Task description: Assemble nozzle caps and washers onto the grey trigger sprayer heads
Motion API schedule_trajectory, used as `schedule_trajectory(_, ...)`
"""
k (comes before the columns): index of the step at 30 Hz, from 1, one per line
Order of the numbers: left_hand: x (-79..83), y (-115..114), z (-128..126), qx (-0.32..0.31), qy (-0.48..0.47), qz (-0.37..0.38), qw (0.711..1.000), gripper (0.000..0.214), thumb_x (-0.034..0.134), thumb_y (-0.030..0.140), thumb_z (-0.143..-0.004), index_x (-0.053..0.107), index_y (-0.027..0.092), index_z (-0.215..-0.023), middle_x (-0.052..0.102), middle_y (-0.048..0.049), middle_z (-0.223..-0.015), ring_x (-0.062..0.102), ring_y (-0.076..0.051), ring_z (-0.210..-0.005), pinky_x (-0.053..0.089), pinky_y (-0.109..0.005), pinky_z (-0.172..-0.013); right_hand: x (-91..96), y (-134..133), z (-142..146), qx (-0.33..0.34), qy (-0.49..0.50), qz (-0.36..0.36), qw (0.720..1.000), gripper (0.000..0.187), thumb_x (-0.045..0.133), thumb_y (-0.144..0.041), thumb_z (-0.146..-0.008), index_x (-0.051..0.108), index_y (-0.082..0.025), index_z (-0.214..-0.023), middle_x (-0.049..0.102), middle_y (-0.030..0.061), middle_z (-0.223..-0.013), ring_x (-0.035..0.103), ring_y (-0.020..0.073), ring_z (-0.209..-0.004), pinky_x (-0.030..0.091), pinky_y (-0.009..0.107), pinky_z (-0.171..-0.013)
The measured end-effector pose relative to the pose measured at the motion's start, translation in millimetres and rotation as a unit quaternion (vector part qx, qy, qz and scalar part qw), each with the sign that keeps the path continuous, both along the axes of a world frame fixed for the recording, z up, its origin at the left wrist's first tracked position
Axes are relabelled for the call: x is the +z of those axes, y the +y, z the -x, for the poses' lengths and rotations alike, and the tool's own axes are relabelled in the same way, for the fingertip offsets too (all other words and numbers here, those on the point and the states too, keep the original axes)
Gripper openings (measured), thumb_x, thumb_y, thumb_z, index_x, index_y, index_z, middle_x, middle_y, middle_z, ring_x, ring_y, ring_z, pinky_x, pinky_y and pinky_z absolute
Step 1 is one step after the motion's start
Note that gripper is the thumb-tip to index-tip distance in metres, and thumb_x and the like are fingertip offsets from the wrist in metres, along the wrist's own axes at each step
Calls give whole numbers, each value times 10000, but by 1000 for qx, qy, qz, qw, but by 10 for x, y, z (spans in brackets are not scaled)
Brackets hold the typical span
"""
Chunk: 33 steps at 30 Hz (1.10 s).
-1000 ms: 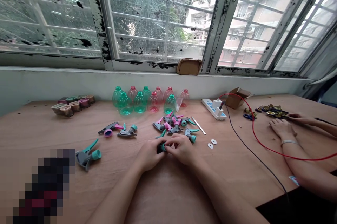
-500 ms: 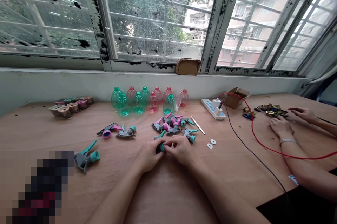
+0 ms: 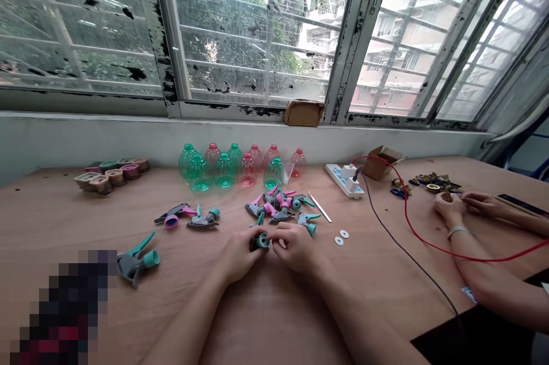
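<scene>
My left hand (image 3: pixel 238 255) is closed around a grey-and-teal trigger spray head (image 3: pixel 262 240), its teal collar opening turned toward my right hand. With fingers pinched, my right hand (image 3: pixel 297 246) touches the collar's rim; anything small between those fingertips is hidden. Just beyond my hands lies a pile of grey, pink and teal spray heads (image 3: pixel 281 205). Off to the left on the table are a pink-collared spray head (image 3: pixel 171 221) and two teal ones, the nearer one (image 3: pixel 136 262) larger in view. Two white washers (image 3: pixel 339 241) lie to the right near a thin white stick (image 3: pixel 320 207).
Green and pink clear bottles (image 3: pixel 224 171) stand along the wall. Small lidded containers (image 3: pixel 112 175) sit at the far left. A power strip (image 3: pixel 344 181) with black and red cables lies right of centre. At the right, another person's hands (image 3: pixel 450 207) work beside small dark-and-gold parts (image 3: pixel 433 186).
The spray head in my left hand has turned so its collar opening shows more. My right fingers have drawn slightly back from it. The other person's hands have come closer together.
</scene>
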State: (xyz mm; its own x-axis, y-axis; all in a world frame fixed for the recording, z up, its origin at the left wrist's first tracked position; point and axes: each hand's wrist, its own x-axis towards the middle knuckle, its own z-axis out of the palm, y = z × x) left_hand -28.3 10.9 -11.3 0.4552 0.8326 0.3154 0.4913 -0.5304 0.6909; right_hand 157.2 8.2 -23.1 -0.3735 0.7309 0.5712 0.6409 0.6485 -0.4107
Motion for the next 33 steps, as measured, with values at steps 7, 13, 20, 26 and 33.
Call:
schedule_trajectory(7,16,-14,-2,-6,-8,5,1000,300,588,161,-748,664,214,-1033,713,-4,-915,625,-172,-821,431,-233,-722,6,-9,10,19,-48,-17,999,246,569,-109,-770,746,-244,-875,685,7,-794,618,144,-729,401,222,-674)
schedule_trajectory(13,28,-24,-4,-13,-12,8,1000,317,566,140,-738,662,215,-1031,712,-6,-924,622,-176,-833,439,-245,-747,-58,3,14,45,-24,-7,999,266,581,-92,-738,740,-242,-891,677,-4,-781,590,129,-660,384,222,-623)
schedule_trajectory(20,35,-27,-19,-8,-9,19,1000,333,568,131,-719,656,208,-1031,713,-22,-955,628,-191,-862,460,-270,-792,-26,-31,47,52,22,2,998,251,597,-109,-715,689,-228,-915,628,-4,-772,543,129,-636,397,228,-629)
schedule_trajectory(26,-30,-16,-1,4,-29,21,999,719,546,50,-631,449,242,-1316,693,-25,-1081,628,-160,-802,471,-256,-743,34,-58,90,44,47,44,997,347,666,-223,-733,641,-249,-1078,612,16,-993,525,101,-614,432,225,-614)
schedule_trajectory(33,19,-44,61,-53,-73,49,995,522,557,155,-747,492,202,-1262,645,-63,-1151,573,-87,-627,453,-208,-576,66,7,-14,28,78,43,996,279,690,-242,-733,676,-215,-1011,611,-9,-752,524,104,-577,420,215,-555)
